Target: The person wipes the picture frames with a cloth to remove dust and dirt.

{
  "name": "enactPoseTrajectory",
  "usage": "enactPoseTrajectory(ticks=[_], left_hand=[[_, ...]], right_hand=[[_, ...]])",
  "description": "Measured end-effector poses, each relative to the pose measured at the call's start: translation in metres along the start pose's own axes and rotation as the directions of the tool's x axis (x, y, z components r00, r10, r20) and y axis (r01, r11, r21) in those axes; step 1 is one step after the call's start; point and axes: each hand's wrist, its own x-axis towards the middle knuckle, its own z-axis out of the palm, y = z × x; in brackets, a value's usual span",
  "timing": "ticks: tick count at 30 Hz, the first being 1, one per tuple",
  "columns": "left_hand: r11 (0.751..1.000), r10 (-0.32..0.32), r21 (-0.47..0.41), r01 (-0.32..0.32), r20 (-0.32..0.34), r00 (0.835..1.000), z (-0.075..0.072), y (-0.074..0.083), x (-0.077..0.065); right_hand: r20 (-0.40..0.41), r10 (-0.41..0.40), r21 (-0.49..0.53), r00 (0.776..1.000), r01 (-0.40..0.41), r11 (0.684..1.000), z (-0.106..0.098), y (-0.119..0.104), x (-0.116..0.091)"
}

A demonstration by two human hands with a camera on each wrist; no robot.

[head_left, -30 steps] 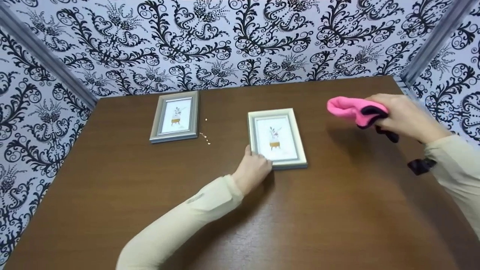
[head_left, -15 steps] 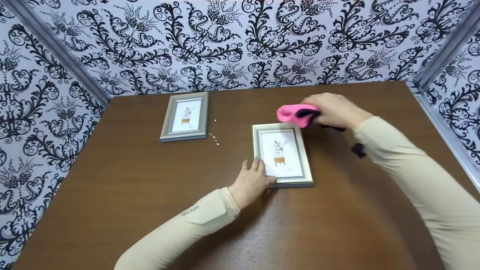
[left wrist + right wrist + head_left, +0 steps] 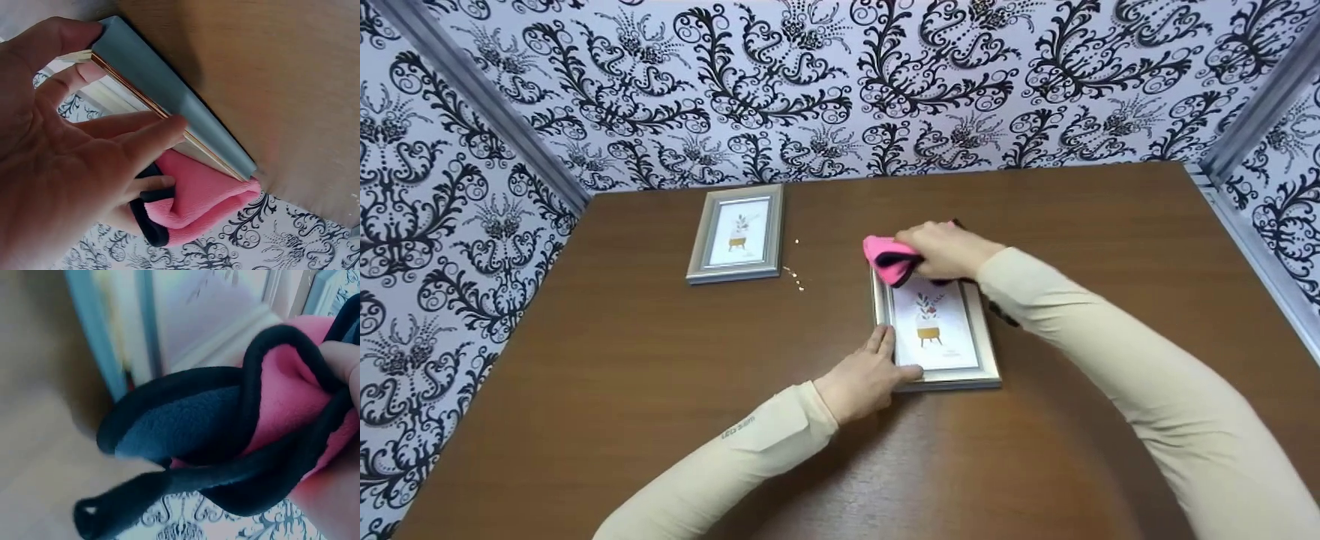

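Bright, even light fills the head view, with pale glare on the table [image 3: 847,514] at six o'clock and a soft shadow under the left sleeve [image 3: 750,442]. The left wrist view is dimmer; the right wrist view, bluish and hazy, blurs the picture frame [image 3: 208,332] at twelve o'clock.

No word is reading with certainty. A short line of dark lettering [image 3: 738,427] is running along the left sleeve [image 3: 769,435], near the cuff, its characters blurring too much to spell out. A faint, tiny mark [image 3: 952,353], possibly writing, is appearing at the lower right of the print [image 3: 933,330] inside the nearer picture frame [image 3: 985,341], also too small to decipher.
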Motion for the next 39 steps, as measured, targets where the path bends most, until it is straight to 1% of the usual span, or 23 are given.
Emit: enactPoseTrajectory(ticks=[5,7,9,12,16,19,21,23,26,30,34,36,39], left_hand=[[0.992,-0.005,-0.124,0.013,0.064,0.998,-0.002,-0.001,0.004],[0.988,0.000,-0.155,0.012,0.075,0.997,-0.001,-0.002,0.005],[0.985,0.008,-0.170,0.004,0.070,0.998,0.000,-0.002,0.005],[0.987,0.016,-0.159,-0.008,0.049,0.999,0.000,-0.002,0.005],[0.994,0.025,-0.111,-0.024,0.008,1.000,0.001,-0.001,0.005],[0.996,0.040,-0.076,-0.042,-0.032,0.999,0.002,0.000,0.005],[0.996,0.048,-0.070,-0.052,-0.053,0.997,0.003,0.000,0.005],[0.996,0.050,-0.075,-0.054,-0.058,0.997,0.004,-0.001,0.004],[0.995,0.044,-0.086,-0.050,-0.061,0.997,0.005,-0.003,0.002],[0.995,0.041,-0.091,-0.047,-0.066,0.997,0.005,-0.001,0.000],[0.994,0.049,-0.095,-0.056,-0.076,0.996,0.004,0.003,0.004],[0.994,0.049,-0.094,-0.056,-0.076,0.996,0.002,0.005,0.006],[0.994,0.044,-0.092,-0.050,-0.057,0.997,-0.001,0.006,0.010]], right_hand=[[0.015,-0.055,0.024,0.998,0.054,0.998,0.007,-0.006,0.009],[0.018,-0.064,0.046,0.998,0.063,0.997,0.008,-0.007,0.010],[0.016,-0.073,0.066,0.997,0.072,0.995,0.008,-0.005,0.009],[0.015,-0.063,0.103,0.998,0.061,0.993,0.010,0.000,0.008],[-0.008,-0.038,0.164,0.999,0.039,0.986,0.013,0.013,0.002],[-0.022,-0.014,0.180,1.000,0.017,0.983,0.013,0.026,-0.008],[-0.004,0.028,0.196,1.000,-0.026,0.980,0.010,0.035,-0.018],[0.012,0.075,0.192,0.997,-0.076,0.978,0.006,0.044,-0.028],[0.037,0.154,0.179,0.987,-0.158,0.971,0.000,0.054,-0.040],[0.051,0.173,0.118,0.984,-0.178,0.977,-0.004,0.060,-0.047],[0.062,0.165,0.041,0.984,-0.167,0.985,-0.005,0.057,-0.043],[0.067,0.179,0.003,0.982,-0.179,0.984,-0.005,0.053,-0.038],[0.083,0.212,-0.045,0.974,-0.209,0.977,-0.004,0.045,-0.027]])
